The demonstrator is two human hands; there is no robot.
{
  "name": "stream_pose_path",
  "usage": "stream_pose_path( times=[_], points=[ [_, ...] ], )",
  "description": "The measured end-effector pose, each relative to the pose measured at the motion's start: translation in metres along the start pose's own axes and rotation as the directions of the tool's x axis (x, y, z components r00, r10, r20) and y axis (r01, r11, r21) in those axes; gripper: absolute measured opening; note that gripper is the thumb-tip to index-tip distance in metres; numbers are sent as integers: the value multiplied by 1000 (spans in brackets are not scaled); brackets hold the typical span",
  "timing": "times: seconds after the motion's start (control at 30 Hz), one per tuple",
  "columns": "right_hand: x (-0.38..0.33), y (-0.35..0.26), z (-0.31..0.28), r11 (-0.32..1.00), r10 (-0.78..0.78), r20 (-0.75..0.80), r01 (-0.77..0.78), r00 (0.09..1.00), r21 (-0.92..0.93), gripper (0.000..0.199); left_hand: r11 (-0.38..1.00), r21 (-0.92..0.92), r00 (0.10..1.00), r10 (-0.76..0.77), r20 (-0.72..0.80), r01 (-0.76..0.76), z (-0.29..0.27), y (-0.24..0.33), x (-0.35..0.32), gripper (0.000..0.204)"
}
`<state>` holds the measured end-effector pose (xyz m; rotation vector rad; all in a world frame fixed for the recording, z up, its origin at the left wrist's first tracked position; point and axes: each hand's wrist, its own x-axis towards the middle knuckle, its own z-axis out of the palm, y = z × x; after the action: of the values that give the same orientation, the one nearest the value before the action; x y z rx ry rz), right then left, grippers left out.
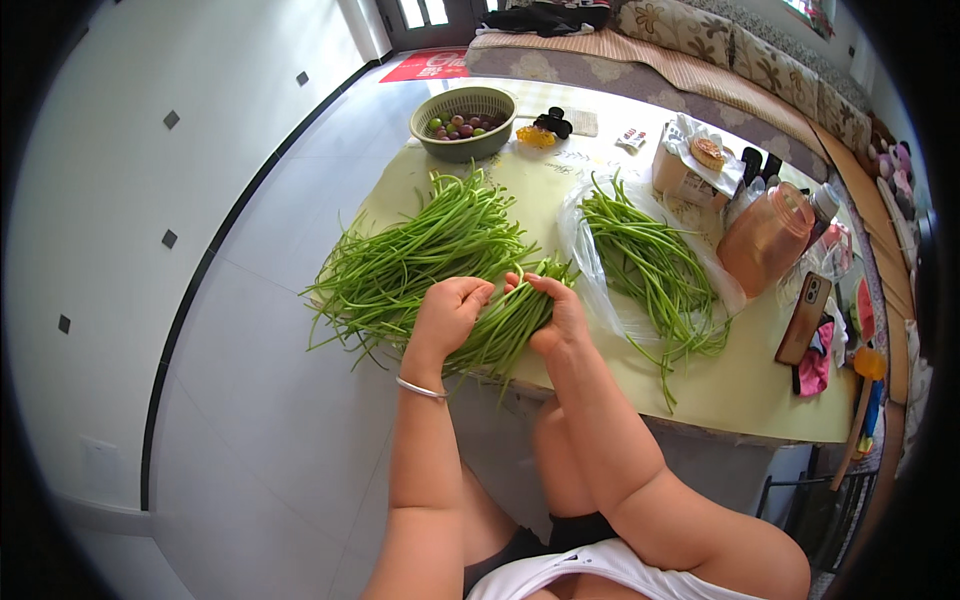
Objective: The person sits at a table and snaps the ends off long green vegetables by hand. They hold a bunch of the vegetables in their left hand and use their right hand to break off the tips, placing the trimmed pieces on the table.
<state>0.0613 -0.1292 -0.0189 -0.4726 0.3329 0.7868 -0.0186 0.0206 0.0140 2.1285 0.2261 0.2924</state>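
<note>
Both hands, left hand (pixel 450 315) and right hand (pixel 558 312), had fingers clenched around a bundle of green stems (pixel 505 325) at the table (pixel 745 385) edge, beside the big loose pile (pixel 415 255). Looked mid-gathering; evening up the ends probably needed doing next.

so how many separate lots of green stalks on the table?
3. A loose pile on the table's left, a bundle gripped between the left hand and right hand, and a heap on the clear plastic bag to the right. None seem hidden.
</note>
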Motion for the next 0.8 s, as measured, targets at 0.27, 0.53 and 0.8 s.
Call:
stream_pose_path(
  times=[0.27, 0.53, 0.8],
  points=[
    [1, 1, 0, 1000, -11, -67, 11, 998, 2, 26, 1000, 2, 984, -2, -178, 2, 10, -8, 2, 25],
    [4, -3, -7, 989, 109, 78, -116, 991, 91, 28, 963, 264, 980, 109, -169, -62, 12, -13, 3, 18],
    [2, 0, -4, 994, 76, 53, -80, 996, 75, 28, 882, 467, 992, 4, -129, 57, 17, -11, 2, 8]
  ],
)
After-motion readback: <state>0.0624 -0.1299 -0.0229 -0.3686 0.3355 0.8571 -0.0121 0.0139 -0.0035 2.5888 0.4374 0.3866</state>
